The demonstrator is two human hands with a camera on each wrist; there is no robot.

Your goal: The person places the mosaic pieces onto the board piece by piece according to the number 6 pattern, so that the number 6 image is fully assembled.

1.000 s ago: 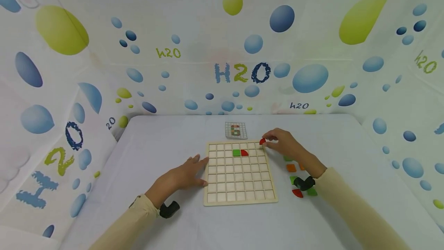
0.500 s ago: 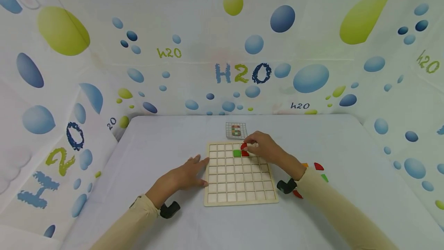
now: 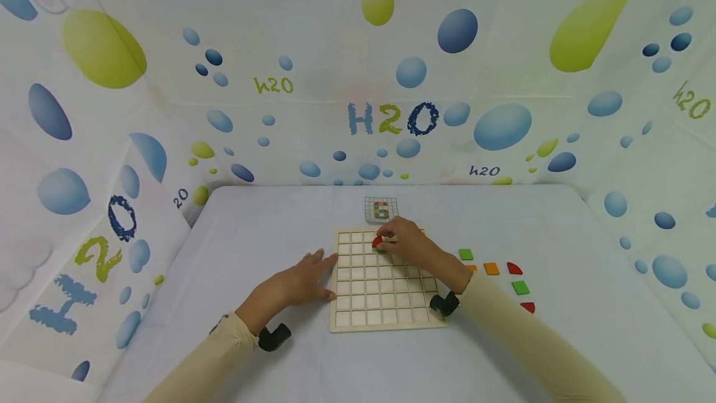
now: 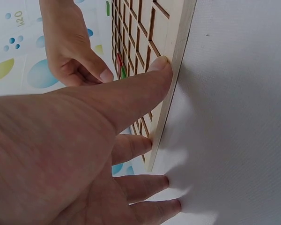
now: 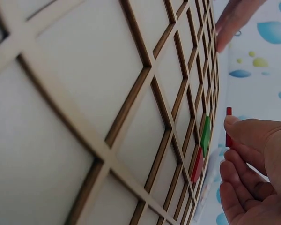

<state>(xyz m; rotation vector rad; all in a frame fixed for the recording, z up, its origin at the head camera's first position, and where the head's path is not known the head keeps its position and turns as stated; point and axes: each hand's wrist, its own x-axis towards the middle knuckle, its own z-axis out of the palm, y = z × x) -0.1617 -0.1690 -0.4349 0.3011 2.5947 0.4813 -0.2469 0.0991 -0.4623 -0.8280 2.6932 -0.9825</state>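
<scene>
Plainly, spotted sheeting [image 3: 335, 30] backs board [image 3: 371, 296] and white table [image 3: 268, 222].

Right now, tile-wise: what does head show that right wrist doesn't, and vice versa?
Head only: the loose tiles right of the board: two orange tiles, two loose green tiles and two loose red tiles.

Right wrist only: the seated red tile, on the board; in head the right hand covers it.

Both: the held red tile, pinched in that hand, and the seated green tile, just a sliver in head.
</scene>
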